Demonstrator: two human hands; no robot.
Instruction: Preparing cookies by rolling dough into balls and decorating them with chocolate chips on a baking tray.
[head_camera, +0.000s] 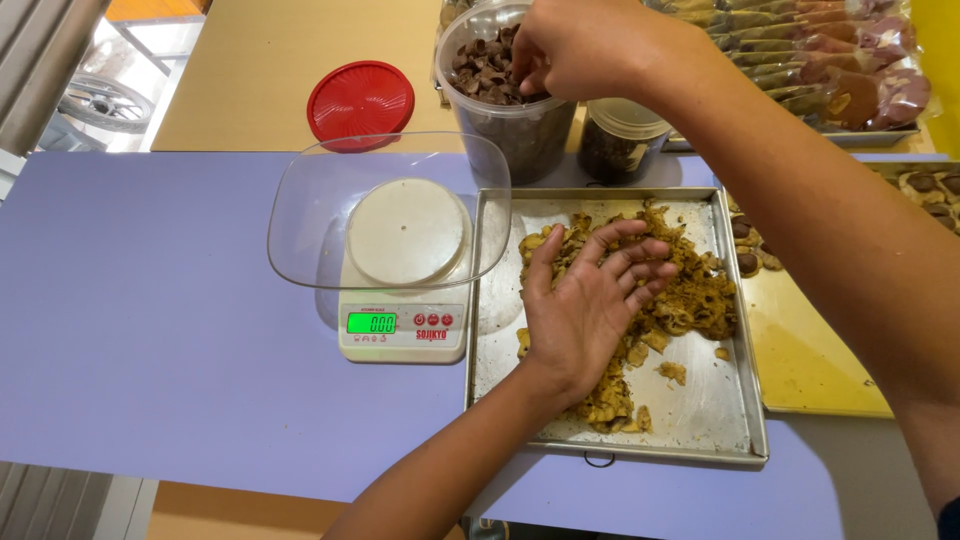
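Left hand (585, 305) fingers spread flat on crumbly dough (690, 290) at centre, right hand (575, 45) at twelve o'clock, fingertips pinched inside chocolate-chunk tub (505, 120)

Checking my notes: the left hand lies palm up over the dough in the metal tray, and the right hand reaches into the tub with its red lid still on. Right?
Not quite. The head view shows the red lid off, lying beside the tub. The right hand reaches into the open tub; the left hand lies palm up over the dough in the metal tray.
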